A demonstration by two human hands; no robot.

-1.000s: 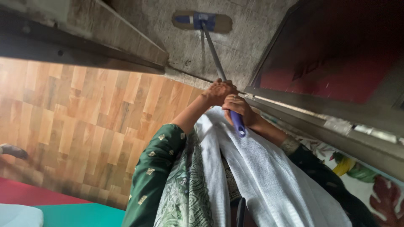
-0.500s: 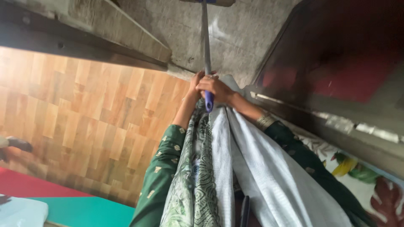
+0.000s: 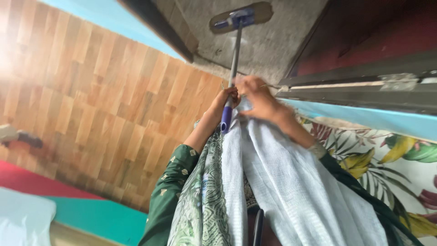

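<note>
Mop head [image 3: 241, 17] on floor [image 3: 273, 45] ahead

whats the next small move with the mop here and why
Probably draw the mop head back along the grey floor. It sits far out at full reach, and the left hand and right hand grip the mop handle near its blue end.

We see a wood-pattern floor [image 3: 91, 105] filling the left side, with a grey concrete strip [image 3: 273, 41] beyond it. A dark red door [image 3: 378, 32] stands at upper right over a metal threshold rail [image 3: 364, 93]. A leaf-print cloth [image 3: 391, 168] in green, yellow and red lies at lower right. A white woven shawl [image 3: 291, 182] hangs down the middle, beside a green patterned scarf [image 3: 205, 205]. A red and teal mat [image 3: 86, 214] sits at lower left, a pale blue cushion [image 3: 20, 218] touching it.
</note>
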